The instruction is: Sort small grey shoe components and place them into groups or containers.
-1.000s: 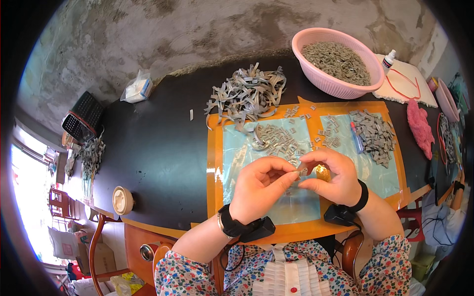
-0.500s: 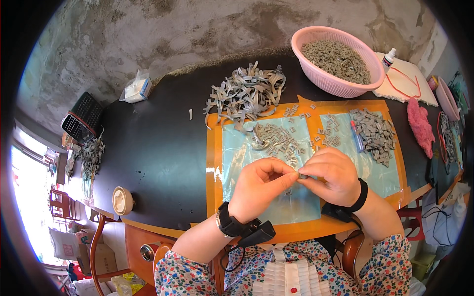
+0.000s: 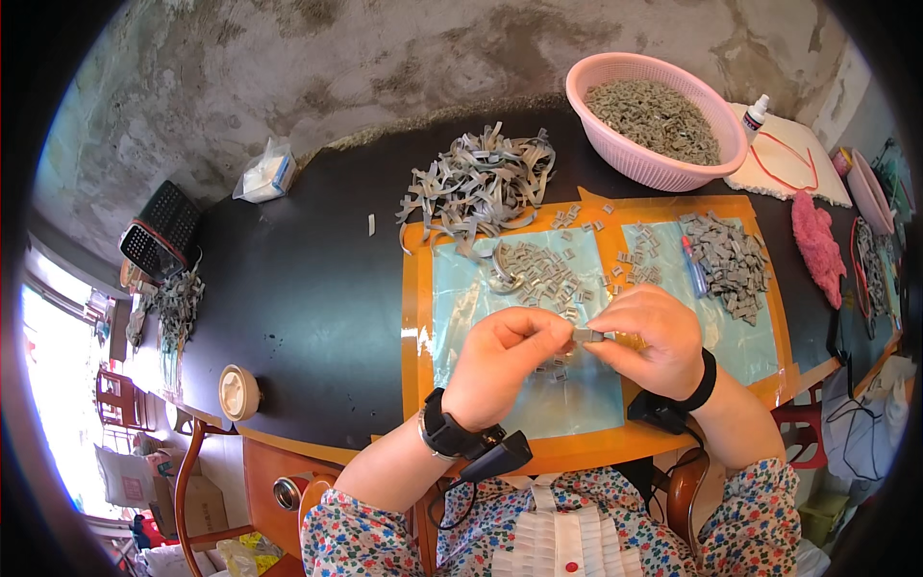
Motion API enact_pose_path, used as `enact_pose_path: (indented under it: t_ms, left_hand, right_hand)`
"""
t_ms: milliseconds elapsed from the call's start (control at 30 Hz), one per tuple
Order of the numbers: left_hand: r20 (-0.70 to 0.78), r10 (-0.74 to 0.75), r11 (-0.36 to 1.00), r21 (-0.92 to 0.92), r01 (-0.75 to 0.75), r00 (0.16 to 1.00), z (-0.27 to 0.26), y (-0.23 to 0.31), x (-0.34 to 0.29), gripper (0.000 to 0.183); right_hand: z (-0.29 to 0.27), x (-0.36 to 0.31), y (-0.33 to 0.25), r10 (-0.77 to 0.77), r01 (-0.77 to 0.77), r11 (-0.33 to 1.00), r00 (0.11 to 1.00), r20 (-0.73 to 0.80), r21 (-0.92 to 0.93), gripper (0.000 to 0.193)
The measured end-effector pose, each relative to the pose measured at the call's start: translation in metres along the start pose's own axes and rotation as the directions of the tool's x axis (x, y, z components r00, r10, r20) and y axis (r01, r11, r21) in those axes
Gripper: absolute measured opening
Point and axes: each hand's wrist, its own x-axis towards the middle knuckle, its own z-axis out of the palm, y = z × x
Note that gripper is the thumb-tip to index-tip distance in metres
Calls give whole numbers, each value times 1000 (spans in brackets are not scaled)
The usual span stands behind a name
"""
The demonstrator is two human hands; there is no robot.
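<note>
Between my hands is a small flat grey piece (image 3: 587,336), its ends hidden by my fingers. My left hand (image 3: 514,354) pinches its left end between thumb and forefinger. The thumb and fingers of my right hand (image 3: 656,337) close on the other end. Below them lies a blue sheet (image 3: 481,385) edged with orange tape. Many small grey clip-like pieces (image 3: 548,274) are scattered on it just beyond my hands, with a shiny metal ring (image 3: 502,264) at their left side. A denser heap of grey pieces (image 3: 733,264) lies to the right, beside a blue and red pen-like tube (image 3: 696,267).
A tangle of grey strips (image 3: 486,178) lies at the back. Behind the sheet stands a pink basket (image 3: 615,154) full of small grey pieces. To the right are a small white bottle (image 3: 757,113) and a pink fluffy cloth (image 3: 817,240). A beige cup (image 3: 239,391) stands near the left edge.
My hands have drawn slightly apart, the right one moving a little up and right. More of the grey piece now shows between the fingertips.
</note>
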Motion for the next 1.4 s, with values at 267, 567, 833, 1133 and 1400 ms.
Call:
enact_pose_path:
  t_ms: [267, 567, 833, 1133, 1400]
  left_hand:
    - [75, -34, 985, 170, 21, 997, 2, 7, -1, 12]
    - [107, -65, 997, 57, 60, 992, -4, 2, 2, 14]
    - [157, -112, 992, -39, 119, 981, -7, -1, 2, 14]
    - [88, -62, 998, 2, 62, 994, -4, -7, 5, 11]
    - [33, -54, 983, 175, 48, 998, -9, -7, 8, 13]
  right_hand:
    - [0, 0, 0, 29, -32, 998, 998, 58, 47, 26]
    - [-2, -3, 0, 170, -188, 967, 979, 114, 169, 22]
    - [-6, -2, -1, 359, -429, 842, 898, 253, 328, 12]
    - [-2, -2, 0, 323, -368, 902, 922, 212, 227, 16]
    - [-3, -1, -5, 259, -272, 962, 938, 230, 28, 15]
